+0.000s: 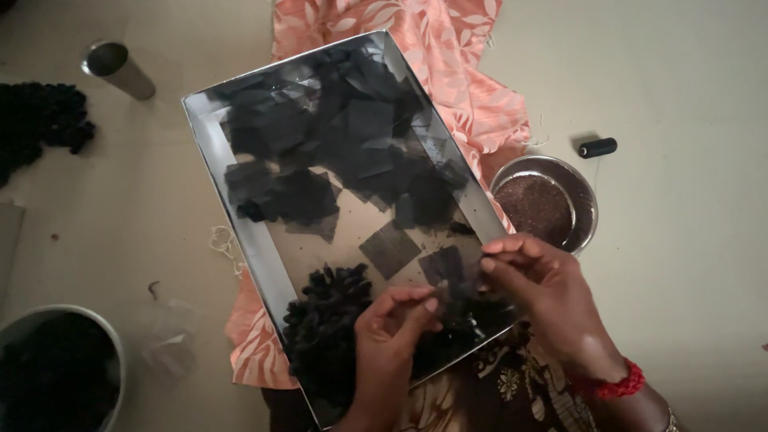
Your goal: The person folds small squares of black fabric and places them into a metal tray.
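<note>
A shiny rectangular steel tray [240,220] lies tilted in front of me on a peach floral cloth [448,56]. Sheer black net squares [336,152] are scattered over its far half, and a heap of gathered black net bundles [324,320] fills its near corner. My left hand [388,344] and my right hand [544,300] meet over the tray's near edge, fingertips pinching a small piece of black net [458,292] between them. A red bangle circles my right wrist.
A round steel bowl [588,208] with dark grainy contents sits right of the tray. Beyond it lies a black thread spool [598,147]. A steel tumbler [120,68] lies at top left, a black net pile [40,120] at the left edge, a round container [108,336] at bottom left.
</note>
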